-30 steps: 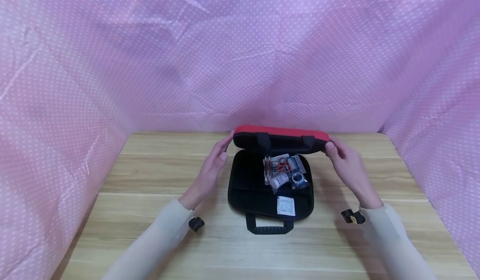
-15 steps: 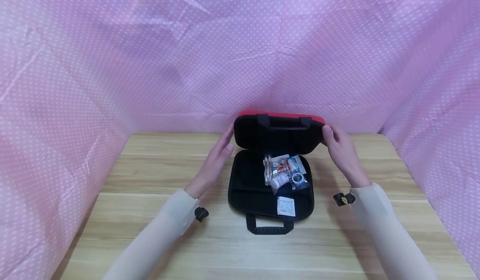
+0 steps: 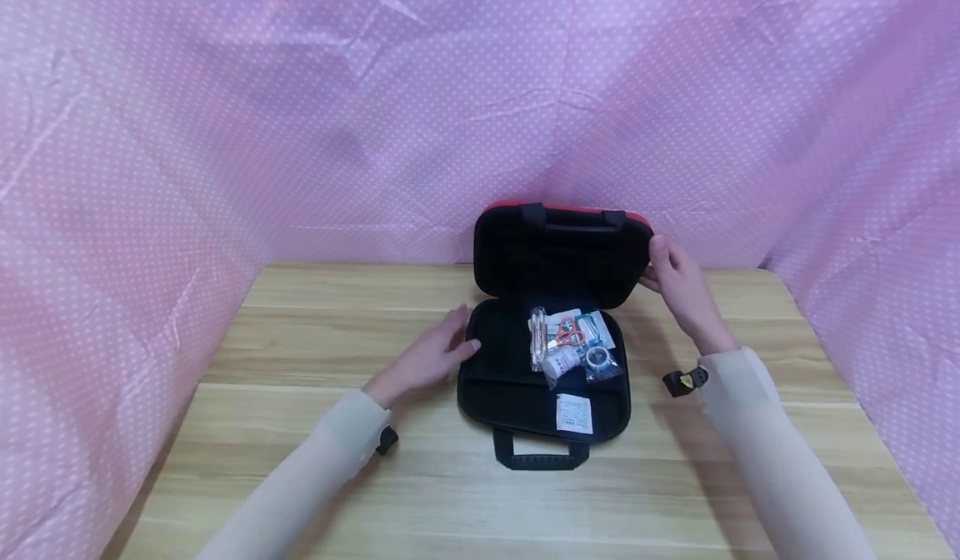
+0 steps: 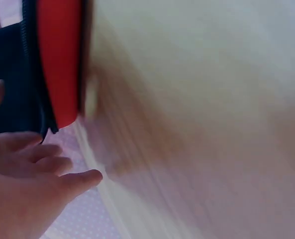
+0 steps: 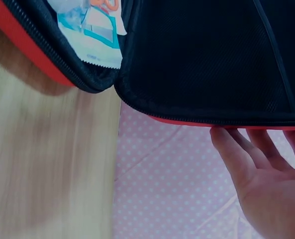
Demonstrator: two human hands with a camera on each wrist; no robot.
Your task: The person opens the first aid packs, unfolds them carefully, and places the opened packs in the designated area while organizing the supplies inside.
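A first-aid case, red outside and black inside, lies unzipped on the table, its lid [image 3: 562, 252] standing up at the back. My right hand [image 3: 682, 293] touches the lid's right edge, thumb uppermost; in the right wrist view the fingertips [image 5: 219, 133] meet its red outer side. My left hand [image 3: 427, 352] rests by the left rim of the case's base [image 3: 498, 385], thumb over the rim, fingers extended. Inside lie orange-handled scissors [image 3: 572, 337], a white bottle [image 3: 559, 363], a bagged roll of tape [image 3: 597, 360], clear-wrapped sticks [image 3: 537, 339] and a printed white sachet [image 3: 573, 414].
A black carrying handle [image 3: 542, 460] sticks out from the front of the base. Around the case spreads the wooden table [image 3: 300, 427]. Pink dotted cloth [image 3: 480, 127] hangs behind the table and along both sides.
The lid has swung up and back, showing more of its black inside. My left hand has left the lid and come down to the base's left rim. My right hand has risen with the lid.
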